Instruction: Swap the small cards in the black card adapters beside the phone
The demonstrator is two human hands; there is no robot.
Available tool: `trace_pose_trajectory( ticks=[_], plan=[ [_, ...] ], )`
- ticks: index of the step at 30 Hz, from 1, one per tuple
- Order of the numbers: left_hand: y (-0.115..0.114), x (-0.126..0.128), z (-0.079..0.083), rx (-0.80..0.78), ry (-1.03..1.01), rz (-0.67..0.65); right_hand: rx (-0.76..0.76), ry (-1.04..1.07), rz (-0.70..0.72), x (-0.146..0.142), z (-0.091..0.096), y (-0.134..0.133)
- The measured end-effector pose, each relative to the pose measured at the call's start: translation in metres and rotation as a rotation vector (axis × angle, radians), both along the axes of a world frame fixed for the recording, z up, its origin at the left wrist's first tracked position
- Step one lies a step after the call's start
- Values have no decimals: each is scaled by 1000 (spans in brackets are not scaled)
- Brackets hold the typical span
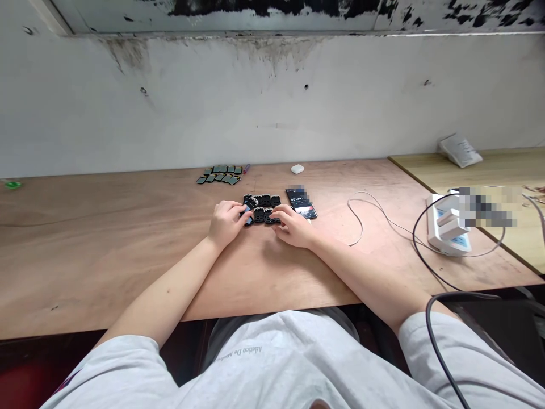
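Observation:
Several small black plastic parts (pixel 264 200) lie in a cluster in the middle of the wooden table (pixel 106 238). My left hand (pixel 226 222) rests at the cluster's left side, its fingers curled round a small black part with a bluish spot. My right hand (pixel 293 226) lies at the cluster's right side, its fingertips pinched on one of the black parts at the front edge. Both forearms rest on the table.
A phone (pixel 301 203) with a lit screen lies right of the black parts. Several dark green flat pieces (pixel 221 174) and a small red item (pixel 246 168) lie farther back, a white earbud case (pixel 297 168) beside them. A white power strip (pixel 449 230) with cables sits right.

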State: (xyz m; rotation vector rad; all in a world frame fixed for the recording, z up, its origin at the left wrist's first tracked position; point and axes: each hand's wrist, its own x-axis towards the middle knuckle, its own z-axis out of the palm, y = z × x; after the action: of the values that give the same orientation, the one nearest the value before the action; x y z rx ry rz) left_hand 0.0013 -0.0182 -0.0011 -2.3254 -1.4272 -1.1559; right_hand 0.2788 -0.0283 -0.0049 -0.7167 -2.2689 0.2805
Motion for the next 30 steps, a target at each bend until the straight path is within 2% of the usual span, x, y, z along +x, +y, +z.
trace_pose_trajectory(
  ticks=[4, 8, 12, 22, 30],
  plan=[
    [17, -19, -5, -53, -43, 162, -40, -49, 8, 0, 1, -1],
    [25, -29, -8, -141, 30, 257, -44, -59, 35, 0, 2, -2],
    [23, -26, -7, -190, 112, 265, -43, -72, 49, 0, 3, -2],
    [21, -24, -5, -168, 125, 304, -23, -86, 61, 0, 2, -1],
    [22, -23, -4, -292, 211, 349, -6, -95, 72, 0, 0, 0]
  ],
)
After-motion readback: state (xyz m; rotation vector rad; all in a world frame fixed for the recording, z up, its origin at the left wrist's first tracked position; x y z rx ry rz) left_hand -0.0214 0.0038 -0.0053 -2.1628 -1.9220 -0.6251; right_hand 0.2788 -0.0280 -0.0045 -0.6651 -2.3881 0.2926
